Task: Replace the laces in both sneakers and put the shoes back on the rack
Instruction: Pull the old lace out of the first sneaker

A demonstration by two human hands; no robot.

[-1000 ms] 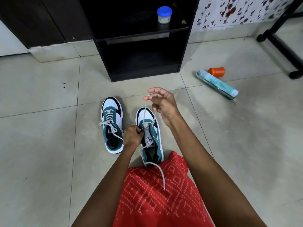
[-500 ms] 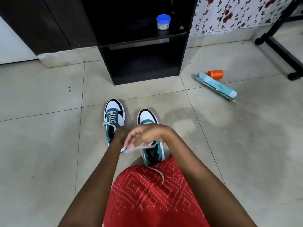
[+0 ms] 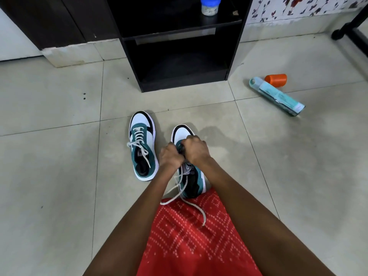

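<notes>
Two teal, white and black sneakers stand side by side on the tiled floor, toes pointing at the rack. The left sneaker (image 3: 142, 144) is laced with a white lace, its ends loose. My left hand (image 3: 170, 157) and my right hand (image 3: 196, 149) sit close together over the eyelets of the right sneaker (image 3: 191, 176), fingers curled at its white lace (image 3: 186, 198). The fingertips are hidden. Two loose lace ends trail back from the shoe onto my red patterned clothing. The black rack (image 3: 179, 48) stands just beyond the shoes, its lower shelf bare.
A small jar with a blue lid (image 3: 210, 5) stands on the rack's upper shelf. A teal box (image 3: 277, 96) and an orange spool (image 3: 275, 80) lie on the floor to the right. A black stand foot (image 3: 350, 34) is at far right.
My right hand came down from holding the lace end high above the right sneaker and now meets my left hand over the eyelets. The view moved closer to the rack.
</notes>
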